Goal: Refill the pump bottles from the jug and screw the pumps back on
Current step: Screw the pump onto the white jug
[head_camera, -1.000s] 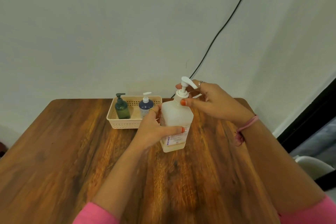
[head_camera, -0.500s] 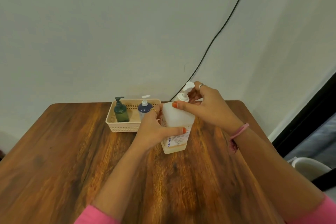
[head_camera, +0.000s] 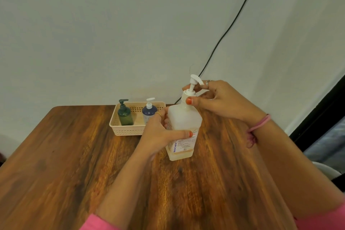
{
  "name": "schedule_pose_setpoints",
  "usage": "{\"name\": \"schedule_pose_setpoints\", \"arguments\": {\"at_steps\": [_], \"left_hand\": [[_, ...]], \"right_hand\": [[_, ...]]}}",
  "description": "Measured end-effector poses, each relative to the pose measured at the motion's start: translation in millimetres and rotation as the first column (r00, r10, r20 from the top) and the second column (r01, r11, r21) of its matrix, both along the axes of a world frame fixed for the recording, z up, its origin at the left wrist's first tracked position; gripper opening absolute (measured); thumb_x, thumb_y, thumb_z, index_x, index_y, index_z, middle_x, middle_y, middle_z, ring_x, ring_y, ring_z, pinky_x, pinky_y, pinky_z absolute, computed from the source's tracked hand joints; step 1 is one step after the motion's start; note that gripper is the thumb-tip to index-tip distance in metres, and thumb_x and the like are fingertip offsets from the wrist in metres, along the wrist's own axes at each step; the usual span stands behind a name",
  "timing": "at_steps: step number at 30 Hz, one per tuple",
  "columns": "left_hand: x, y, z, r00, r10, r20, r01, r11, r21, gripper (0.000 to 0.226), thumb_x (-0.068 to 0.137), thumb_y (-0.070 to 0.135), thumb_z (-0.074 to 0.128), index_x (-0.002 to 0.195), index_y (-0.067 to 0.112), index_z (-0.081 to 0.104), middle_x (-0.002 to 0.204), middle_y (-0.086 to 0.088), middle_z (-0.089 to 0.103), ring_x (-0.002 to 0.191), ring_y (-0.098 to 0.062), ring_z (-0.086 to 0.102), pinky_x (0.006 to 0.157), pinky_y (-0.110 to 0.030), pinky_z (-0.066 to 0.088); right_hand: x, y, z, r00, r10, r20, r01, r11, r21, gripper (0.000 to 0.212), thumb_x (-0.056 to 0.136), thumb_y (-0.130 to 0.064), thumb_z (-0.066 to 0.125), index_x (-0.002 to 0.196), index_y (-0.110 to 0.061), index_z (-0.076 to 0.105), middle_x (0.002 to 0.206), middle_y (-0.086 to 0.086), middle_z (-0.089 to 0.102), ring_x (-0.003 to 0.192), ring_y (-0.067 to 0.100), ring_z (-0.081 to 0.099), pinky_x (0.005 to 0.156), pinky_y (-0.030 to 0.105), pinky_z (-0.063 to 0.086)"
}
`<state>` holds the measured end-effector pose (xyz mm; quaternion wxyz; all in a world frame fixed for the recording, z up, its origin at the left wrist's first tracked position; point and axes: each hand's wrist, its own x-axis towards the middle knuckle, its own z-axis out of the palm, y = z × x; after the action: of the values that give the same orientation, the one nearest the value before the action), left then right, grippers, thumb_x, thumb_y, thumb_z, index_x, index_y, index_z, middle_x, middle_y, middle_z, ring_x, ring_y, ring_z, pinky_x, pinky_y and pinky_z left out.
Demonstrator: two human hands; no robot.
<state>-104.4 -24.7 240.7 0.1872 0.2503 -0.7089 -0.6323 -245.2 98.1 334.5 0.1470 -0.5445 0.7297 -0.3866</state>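
A large translucent pump bottle (head_camera: 183,119) with a printed label stands upright on the wooden table (head_camera: 65,164), a little amber liquid at its bottom. My left hand (head_camera: 160,132) grips its body from the left, thumb across the label. My right hand (head_camera: 220,101) pinches the white pump collar (head_camera: 188,94) at the bottle's neck; the pump head points right toward my fingers. In a cream basket (head_camera: 127,130) behind stand a dark green pump bottle (head_camera: 124,114) and a blue pump bottle (head_camera: 148,112), both with pumps on. No jug is in view.
The basket sits near the table's far edge against the white wall. A black cable (head_camera: 233,22) runs down the wall behind the bottle. A white chair edge (head_camera: 328,170) shows at the right, beside the table.
The pump head has turned under my right hand's fingers and now points right. The bottle stays upright in my left hand's grip. The camera view shifted slightly.
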Motion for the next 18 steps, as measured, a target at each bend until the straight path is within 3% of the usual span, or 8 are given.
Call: {"name": "schedule_pose_setpoints", "arguments": {"at_steps": [4, 8, 11, 15, 18], "left_hand": [[-0.1, 0.4, 3.6, 1.000, 0.011, -0.005, -0.011, 1.000, 0.009, 0.093, 0.045, 0.028, 0.094, 0.129, 0.024, 0.053, 0.115, 0.004, 0.069, 0.103, -0.012, 0.067, 0.086, -0.041, 0.059], [-0.7, 0.4, 4.6, 1.000, 0.017, -0.008, -0.016, 1.000, 0.017, 0.101, 0.037, 0.037, 0.091, 0.129, 0.023, 0.053, 0.114, 0.004, 0.070, 0.103, -0.013, 0.068, 0.087, -0.043, 0.058], [-1.4, 0.4, 3.4, 1.000, 0.013, -0.005, -0.013, 1.000, 0.017, 0.099, 0.037, 0.037, 0.092, 0.128, 0.024, 0.054, 0.114, 0.004, 0.070, 0.104, -0.014, 0.068, 0.087, -0.044, 0.058], [-1.3, 1.5, 3.1, 1.000, 0.003, -0.007, -0.003, 1.000, 0.014, 0.095, 0.039, 0.035, 0.092, 0.126, 0.025, 0.056, 0.113, 0.004, 0.070, 0.104, -0.013, 0.068, 0.087, -0.044, 0.058], [-0.8, 3.1, 3.9, 1.000, -0.004, -0.010, 0.004, 1.000, 0.011, 0.091, 0.042, 0.031, 0.092, 0.125, 0.025, 0.056, 0.113, 0.004, 0.070, 0.104, -0.012, 0.068, 0.087, -0.042, 0.058]], "right_hand": [[-1.0, -1.1, 1.7, 0.999, 0.006, -0.050, -0.005, 1.000, 0.015, 0.029, 0.085, -0.033, 0.067, 0.113, -0.030, 0.065, 0.097, -0.019, 0.068, 0.077, 0.000, 0.064, 0.073, 0.020, 0.050], [-1.3, -1.7, -1.1, 0.999, -0.005, -0.049, 0.005, 1.000, 0.003, 0.030, 0.083, -0.036, 0.068, 0.113, -0.032, 0.065, 0.103, -0.016, 0.068, 0.091, 0.005, 0.066, 0.087, 0.030, 0.052], [-1.1, -2.9, -3.9, 0.997, -0.009, -0.075, 0.009, 1.000, 0.002, 0.031, 0.080, -0.039, 0.069, 0.110, -0.034, 0.065, 0.101, -0.018, 0.067, 0.092, 0.001, 0.064, 0.087, 0.026, 0.051], [-2.5, -2.7, -7.7, 0.998, -0.040, -0.043, 0.039, 0.999, -0.027, 0.019, 0.073, -0.044, 0.073, 0.088, -0.043, 0.062, 0.089, -0.020, 0.066, 0.082, -0.006, 0.063, 0.073, 0.011, 0.047], [-6.3, 1.3, -11.2, 0.995, -0.018, 0.096, 0.020, 0.999, -0.027, 0.043, 0.068, -0.050, 0.071, 0.105, -0.030, 0.065, 0.099, -0.013, 0.069, 0.091, -0.001, 0.066, 0.083, 0.018, 0.049]]}}
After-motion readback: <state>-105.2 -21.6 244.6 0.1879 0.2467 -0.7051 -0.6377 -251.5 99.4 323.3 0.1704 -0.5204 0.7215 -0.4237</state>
